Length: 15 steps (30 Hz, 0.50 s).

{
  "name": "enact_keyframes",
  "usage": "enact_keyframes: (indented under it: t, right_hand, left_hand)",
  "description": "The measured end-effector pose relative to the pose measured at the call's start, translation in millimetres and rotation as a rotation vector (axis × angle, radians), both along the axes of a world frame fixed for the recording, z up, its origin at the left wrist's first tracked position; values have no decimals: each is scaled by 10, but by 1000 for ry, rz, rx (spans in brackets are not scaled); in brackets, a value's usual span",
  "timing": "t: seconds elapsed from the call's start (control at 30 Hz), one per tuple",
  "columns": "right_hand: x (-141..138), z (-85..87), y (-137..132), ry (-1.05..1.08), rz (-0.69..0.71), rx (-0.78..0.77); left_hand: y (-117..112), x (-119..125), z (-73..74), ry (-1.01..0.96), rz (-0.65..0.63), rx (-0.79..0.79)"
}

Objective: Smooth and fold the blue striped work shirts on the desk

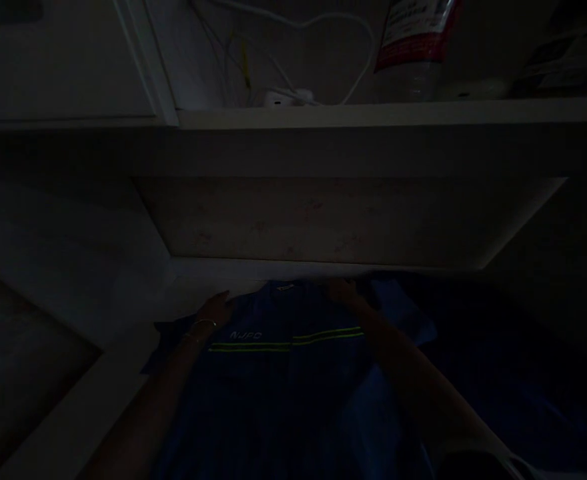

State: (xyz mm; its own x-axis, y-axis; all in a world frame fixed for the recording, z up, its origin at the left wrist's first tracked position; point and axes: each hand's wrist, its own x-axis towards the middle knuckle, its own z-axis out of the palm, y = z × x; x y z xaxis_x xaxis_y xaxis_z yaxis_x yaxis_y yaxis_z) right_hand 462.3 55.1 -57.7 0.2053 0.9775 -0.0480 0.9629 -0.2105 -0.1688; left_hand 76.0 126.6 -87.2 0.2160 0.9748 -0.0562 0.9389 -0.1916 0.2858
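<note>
- Far left, a pale surface point(116, 383) shows beside the shirt's sleeve;
- the left hand point(217, 308), a bracelet point(204, 322) at its wrist, rests at the shirt's shoulder edge; too dark to tell whether its fingers pinch the cloth;
- in the middle, the blue shirt point(268, 400) lies spread front up, collar toward the patterned panel point(293, 220), yellow-green stripes across its chest; above it, a white cable point(298, 25) on a shelf point(323, 116);
- the right hand point(342, 292) touches the shirt beside the collar; its grip cannot be told;
- farther right, dark blue cloth point(503, 373) lies heaped.
</note>
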Motion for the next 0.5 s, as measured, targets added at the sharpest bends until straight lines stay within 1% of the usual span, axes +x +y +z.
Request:
enact_keyframes:
  t: [0.07,0.17,0.23,0.3,0.37,0.4,0.47,0.5]
  right_hand:
    - [-38,-28,-25,-31,-20,28]
    - [-52,25,-86,-82,-102,116]
    - [-44,105,-138,-111,-140,163]
    - [2,199,-222,-130,-150,183]
    - [131,286,-363,-144,-166,201]
    - [238,317,-459,-147,-190,216]
    - [532,336,-695,-129,-284,227]
    - [706,320,-827,-96,-346,206]
  left_hand:
    - [-29,257,-120,23,-58,-59]
    - [-138,511,-239,70,-70,-97]
    - [-196,585,-246,98,-69,-84]
    - [-213,562,-208,105,-73,-60]
    - [-188,390,-155,96,-77,0]
    - [-167,233,-132,96,-64,52]
    - [-125,-210,-99,119,10,161]
    - [-113,-474,-86,135,85,197]
